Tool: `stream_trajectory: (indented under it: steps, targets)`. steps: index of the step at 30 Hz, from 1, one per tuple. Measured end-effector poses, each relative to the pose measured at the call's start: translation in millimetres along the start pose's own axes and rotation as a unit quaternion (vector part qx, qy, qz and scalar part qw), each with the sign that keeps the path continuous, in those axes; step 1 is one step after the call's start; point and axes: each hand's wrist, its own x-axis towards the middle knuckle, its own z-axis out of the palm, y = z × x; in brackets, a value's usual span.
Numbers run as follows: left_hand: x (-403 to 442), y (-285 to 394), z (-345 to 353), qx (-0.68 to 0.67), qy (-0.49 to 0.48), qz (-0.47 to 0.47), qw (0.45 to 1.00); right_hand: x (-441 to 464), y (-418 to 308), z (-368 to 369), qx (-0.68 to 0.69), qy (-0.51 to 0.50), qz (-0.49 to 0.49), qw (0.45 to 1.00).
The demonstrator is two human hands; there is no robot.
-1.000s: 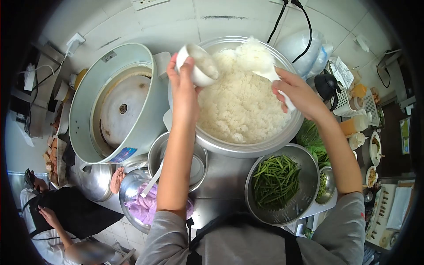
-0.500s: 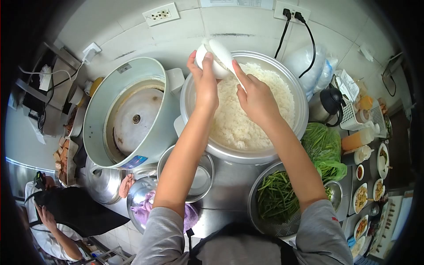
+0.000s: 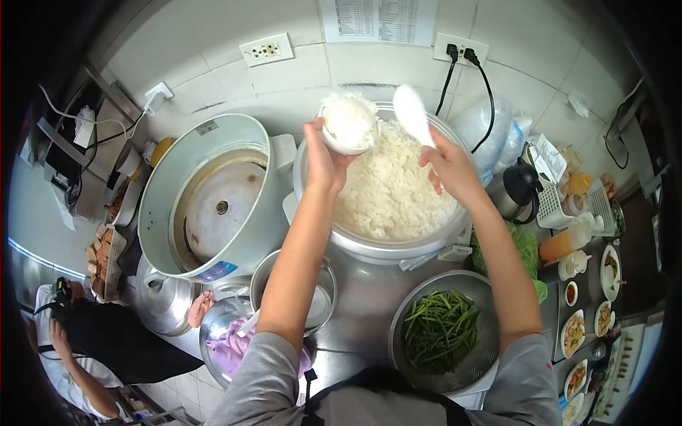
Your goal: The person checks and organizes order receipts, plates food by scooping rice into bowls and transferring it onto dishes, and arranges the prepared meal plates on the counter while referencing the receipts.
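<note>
My left hand [image 3: 328, 162] is closed around a white bowl [image 3: 346, 148] heaped with cooked rice [image 3: 349, 117]. In my right hand [image 3: 452, 169] is a white rice paddle [image 3: 412, 110], gripped by its handle with the blade pointing up and away from me. Both hands are above the big round pot [image 3: 376, 248], which is filled with loose white rice [image 3: 398, 192]. The paddle is apart from the bowl, just to its right.
Left of the rice stands an open cooker body [image 3: 153, 213]. Nearer me are a metal bowl [image 3: 330, 287] and a colander [image 3: 490, 355] of green beans [image 3: 440, 330]. A thermos jug [image 3: 515, 184] stands right. Another person [image 3: 78, 355] is at lower left.
The paddle has come away from the bowl, moving right and turning upward. The bowl has tipped upright, so its heap of rice now shows. My view has shifted slightly.
</note>
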Motion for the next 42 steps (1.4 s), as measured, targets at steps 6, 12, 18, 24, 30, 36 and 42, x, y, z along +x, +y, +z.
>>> stream_trajectory:
  steps: [6,12,18,24,30,36,42]
  targets:
    - [-12,-11,10,0.030,0.006,0.015,0.999,-29,15,62,-0.349,0.086,-0.251,0.899]
    - [-25,3,3,0.011,-0.008,-0.043,0.999,-23,-14,3,-0.245,0.010,-0.057,0.968]
    - [-28,8,1,0.051,-0.054,-0.102,0.992,-8,-18,-11,-0.412,-0.002,-0.332,0.848]
    - [-28,8,-1,0.073,-0.014,-0.073,0.995,-19,-13,-18,-0.495,-0.019,-0.406,0.768]
    - [-31,12,-4,0.044,-0.025,-0.123,0.991,19,-19,-34,-0.221,-0.017,-0.134,0.966]
    - [-30,6,-5,0.071,-0.034,-0.135,0.988,28,-21,-29,-0.134,-0.095,-0.178,0.970]
    - [-29,8,-7,0.045,-0.068,-0.148,0.986,9,-49,-34,-0.329,-0.068,-0.297,0.894]
